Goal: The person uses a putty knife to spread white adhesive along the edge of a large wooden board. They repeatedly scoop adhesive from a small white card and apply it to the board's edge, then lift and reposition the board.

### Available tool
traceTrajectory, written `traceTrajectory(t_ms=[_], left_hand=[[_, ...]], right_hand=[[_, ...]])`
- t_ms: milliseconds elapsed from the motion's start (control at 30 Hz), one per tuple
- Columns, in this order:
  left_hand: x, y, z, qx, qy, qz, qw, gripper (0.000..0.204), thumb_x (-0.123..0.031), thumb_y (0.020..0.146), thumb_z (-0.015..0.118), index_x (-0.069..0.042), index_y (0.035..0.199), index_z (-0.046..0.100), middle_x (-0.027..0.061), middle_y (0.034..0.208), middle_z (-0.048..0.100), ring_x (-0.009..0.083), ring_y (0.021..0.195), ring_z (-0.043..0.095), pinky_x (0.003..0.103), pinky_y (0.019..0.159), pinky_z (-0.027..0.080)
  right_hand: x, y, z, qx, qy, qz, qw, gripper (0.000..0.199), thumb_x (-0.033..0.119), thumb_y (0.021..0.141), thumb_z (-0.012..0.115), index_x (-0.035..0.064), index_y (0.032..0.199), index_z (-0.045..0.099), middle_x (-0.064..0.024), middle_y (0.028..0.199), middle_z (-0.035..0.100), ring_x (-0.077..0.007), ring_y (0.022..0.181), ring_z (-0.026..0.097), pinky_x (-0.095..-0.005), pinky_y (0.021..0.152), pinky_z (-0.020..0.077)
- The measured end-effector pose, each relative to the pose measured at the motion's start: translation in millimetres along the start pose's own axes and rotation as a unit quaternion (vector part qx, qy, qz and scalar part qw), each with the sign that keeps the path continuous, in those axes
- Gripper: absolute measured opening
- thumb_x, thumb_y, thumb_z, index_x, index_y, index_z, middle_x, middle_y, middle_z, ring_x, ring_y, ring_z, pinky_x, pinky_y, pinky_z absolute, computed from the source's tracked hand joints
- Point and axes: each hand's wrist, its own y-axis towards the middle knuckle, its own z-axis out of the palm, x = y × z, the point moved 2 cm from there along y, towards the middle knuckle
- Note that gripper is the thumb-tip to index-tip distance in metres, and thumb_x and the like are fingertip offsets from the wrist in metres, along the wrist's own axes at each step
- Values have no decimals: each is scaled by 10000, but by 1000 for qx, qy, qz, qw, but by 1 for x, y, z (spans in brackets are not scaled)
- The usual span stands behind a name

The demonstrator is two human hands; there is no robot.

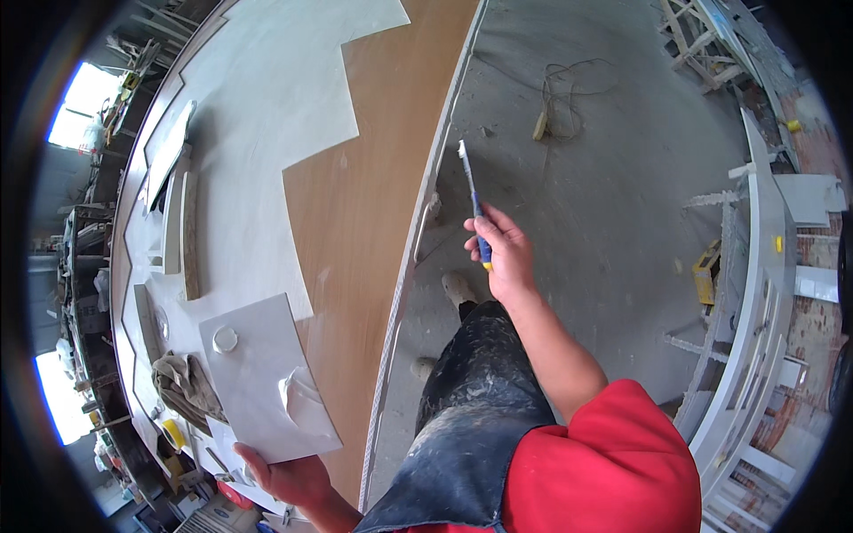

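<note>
My left hand [289, 480] grips the lower edge of a flat pale board [258, 355], thumb on top. On the board sit a round white dab or disc [225, 339] and a smeared mound of white paste [300, 395]. My right hand [502, 247] is closed round the blue and yellow handle of a slim tool [474, 182], held upright over the floor. White paste coats the tip of its narrow metal shaft; the exact kind of tool does not show. To the left lies a long wood-brown panel [382, 107] with a stepped pale sheet [258, 115] on it.
A crumpled cloth [187, 386] and wooden strips [180, 235] lie on the pale sheet. On the grey floor are a cord with a plug block [540, 124] and a yellow tool [706, 271]. White frames [764, 266] stand at the right. Cluttered shelving [84, 293] lines the left.
</note>
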Motion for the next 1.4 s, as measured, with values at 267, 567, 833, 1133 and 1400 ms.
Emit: traceTrajectory(t_ms=[267,567,833,1133,1400], left_hand=[[-26,-21,-42,-8,-8,-22,1000,601,-457,1050,433,-30,1472,409,107,1495,453,280,1373,411,466,1168,272],[-23,-21,-40,-23,18,-28,999,635,-476,1042,437,-11,1473,406,115,1496,459,287,1379,414,461,1176,264],[-19,-27,-18,14,10,-20,1000,621,-463,1051,421,-3,1468,408,123,1497,458,288,1385,410,471,1179,259],[-30,-53,-44,-31,-6,16,999,582,-454,1067,365,-4,1426,452,117,1422,523,277,1320,483,448,1139,325],[-65,-109,-118,13,62,82,995,549,-434,1071,362,-14,1409,466,132,1355,561,271,1231,550,433,1057,412]], right_hand=[[-35,-41,9,36,4,7,999,392,178,956,661,45,1320,601,-32,1011,693,-101,760,643,-233,615,495],[-85,-21,26,-20,-50,-56,997,418,123,942,669,27,1340,585,8,950,666,-70,762,607,-236,625,466],[-106,-51,16,-61,-39,-26,997,383,65,919,670,28,1297,619,4,947,675,-76,734,606,-234,621,472],[2,-174,24,215,-141,10,966,364,56,903,685,-2,1259,636,-31,959,683,-75,727,614,-198,617,481],[19,-357,92,421,-425,-264,757,324,44,803,752,42,1125,706,-124,935,700,-261,765,678,-311,659,535]])
